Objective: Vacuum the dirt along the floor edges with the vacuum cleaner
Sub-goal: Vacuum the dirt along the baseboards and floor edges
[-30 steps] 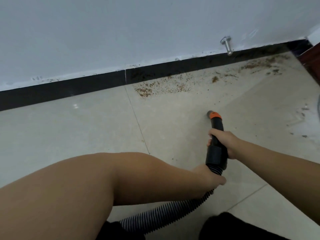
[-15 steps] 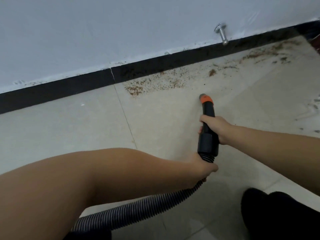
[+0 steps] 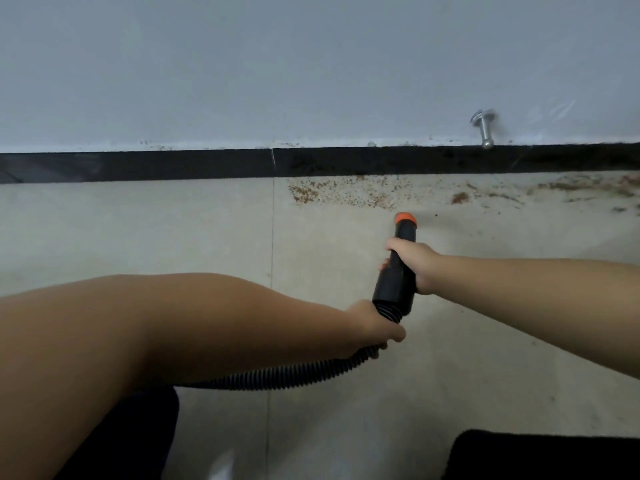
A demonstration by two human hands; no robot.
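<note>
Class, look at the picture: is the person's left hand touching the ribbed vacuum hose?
Touching. The head view shows the left hand with its fingers curled round the ribbed hose just behind the black nozzle, no gap between them.

Indoor room, most likely domestic: pale tiled floor (image 3: 138, 237) with thin grout lines, black skirting board (image 3: 173, 166) beyond both hands, plain painted wall (image 3: 277, 64) above it. A metal door stopper (image 3: 484, 128) is fixed low on the wall, past the right hand. Brown dirt (image 3: 346, 195) lies against the skirting just ahead of the hands.
</note>
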